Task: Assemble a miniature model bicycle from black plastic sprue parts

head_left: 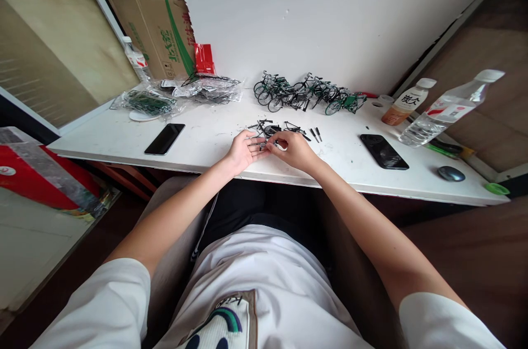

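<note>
My left hand [246, 152] is turned palm up near the table's front edge, its fingers stretched out to the right. My right hand [293, 149] meets those fingertips, thumb and fingers pinched together; whatever is between them is too small to make out. Just beyond both hands lie black model bicycle parts [264, 128], partly hidden by my fingers. More dark bicycle parts [292, 127] lie behind my right hand. Two short black sticks [315, 134] rest to its right. At the back stands a row of small model bicycles [284, 94], black and green.
On the white table [198, 145], plastic bags of parts [210, 88] sit back left, near a cardboard box [159, 35]. One phone [165, 139] lies left, another phone [383, 151] right. Bottles [449, 110] and a dark mouse-like object [451, 173] occupy the right end.
</note>
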`<state>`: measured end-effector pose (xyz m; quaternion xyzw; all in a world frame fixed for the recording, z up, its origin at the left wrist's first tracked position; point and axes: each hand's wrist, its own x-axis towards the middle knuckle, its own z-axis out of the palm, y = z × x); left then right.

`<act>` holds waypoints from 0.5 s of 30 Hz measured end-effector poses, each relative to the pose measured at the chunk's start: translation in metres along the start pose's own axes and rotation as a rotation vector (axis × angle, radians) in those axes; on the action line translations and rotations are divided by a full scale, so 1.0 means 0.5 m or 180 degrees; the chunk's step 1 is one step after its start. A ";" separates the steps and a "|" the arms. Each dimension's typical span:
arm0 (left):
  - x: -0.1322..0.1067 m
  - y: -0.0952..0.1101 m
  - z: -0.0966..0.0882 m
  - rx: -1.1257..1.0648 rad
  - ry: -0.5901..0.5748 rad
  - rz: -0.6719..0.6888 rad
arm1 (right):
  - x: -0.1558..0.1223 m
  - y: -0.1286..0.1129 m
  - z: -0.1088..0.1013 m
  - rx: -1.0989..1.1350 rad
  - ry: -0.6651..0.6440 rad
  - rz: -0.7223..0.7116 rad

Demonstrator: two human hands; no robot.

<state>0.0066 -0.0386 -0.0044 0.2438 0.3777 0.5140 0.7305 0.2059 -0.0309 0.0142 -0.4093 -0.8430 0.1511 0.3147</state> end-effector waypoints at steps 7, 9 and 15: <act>0.000 -0.002 -0.010 0.0132 -0.0543 0.0061 | 0.000 0.004 -0.002 0.0296 0.0227 0.0359; 0.000 -0.008 -0.010 0.0294 -0.0659 0.0179 | 0.001 0.005 -0.002 0.0395 0.0259 0.0516; 0.006 -0.028 -0.010 0.0353 -0.0467 0.0388 | 0.004 -0.002 0.000 0.0613 0.0271 0.0628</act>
